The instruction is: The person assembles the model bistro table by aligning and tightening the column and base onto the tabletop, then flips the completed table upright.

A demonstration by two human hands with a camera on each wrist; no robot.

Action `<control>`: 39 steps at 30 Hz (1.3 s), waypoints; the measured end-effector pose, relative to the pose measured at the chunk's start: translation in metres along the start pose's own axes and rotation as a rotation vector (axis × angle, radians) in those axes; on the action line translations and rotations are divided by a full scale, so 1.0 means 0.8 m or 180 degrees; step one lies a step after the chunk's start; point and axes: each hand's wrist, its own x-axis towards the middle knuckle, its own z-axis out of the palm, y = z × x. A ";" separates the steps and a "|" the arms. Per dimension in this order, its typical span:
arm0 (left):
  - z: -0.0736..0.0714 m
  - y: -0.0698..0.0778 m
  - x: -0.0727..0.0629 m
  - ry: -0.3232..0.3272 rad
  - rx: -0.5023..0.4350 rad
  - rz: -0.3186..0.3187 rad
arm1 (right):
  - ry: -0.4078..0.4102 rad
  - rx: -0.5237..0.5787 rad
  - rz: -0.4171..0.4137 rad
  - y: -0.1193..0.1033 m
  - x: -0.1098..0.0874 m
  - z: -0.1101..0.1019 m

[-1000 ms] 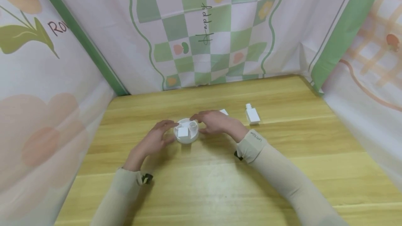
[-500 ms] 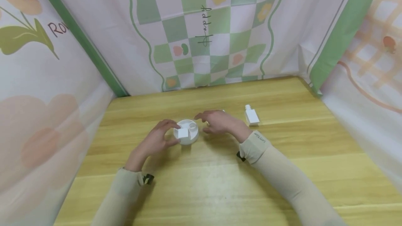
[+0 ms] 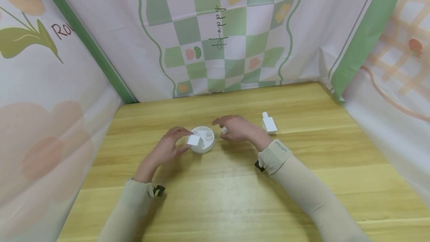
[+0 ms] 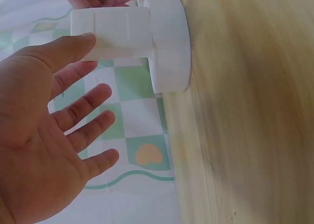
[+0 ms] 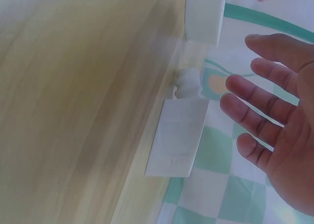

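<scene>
In the head view a round white holder (image 3: 203, 148) with round recesses stands on the table. My left hand (image 3: 168, 146) pinches a white rectangular block-like bottle (image 3: 194, 140) at the holder's left side. From the left wrist view, thumb and index finger hold this white bottle (image 4: 110, 33) near its end, while its other end meets the holder (image 4: 170, 45). My right hand (image 3: 233, 128) hovers with loosely bent fingers, holding nothing. Beneath it lies a second white bottle, mostly hidden in the head view; the right wrist view shows this bottle (image 5: 177, 138) with its ridged neck toward the holder.
Farther right, another white square bottle (image 3: 270, 125) with a narrow neck lies on the wooden table (image 3: 215, 197). Patterned cloth (image 3: 228, 47) encloses the table at the back and both sides.
My left fingers have closed on the bottle at the holder and tilted it leftward. My right hand has drawn away from the holder's rim to the right, over the second bottle.
</scene>
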 end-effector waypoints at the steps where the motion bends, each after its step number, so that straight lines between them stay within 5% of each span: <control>1: 0.001 0.000 0.001 0.0010 0.0012 -0.0029 | -0.0004 0.0015 0.0023 0.001 -0.001 -0.001; 10: 0.008 0.008 0.007 0.0183 0.0202 -0.0316 | 0.0040 0.0091 0.0148 0.009 -0.005 -0.003; 30: 0.000 0.012 0.012 0.0172 0.0208 -0.0630 | 0.0293 0.0102 0.0457 0.030 -0.017 -0.010; 39: 0.000 0.006 0.014 0.0248 0.0306 -0.0545 | 0.0339 0.0147 0.0518 0.046 -0.023 -0.010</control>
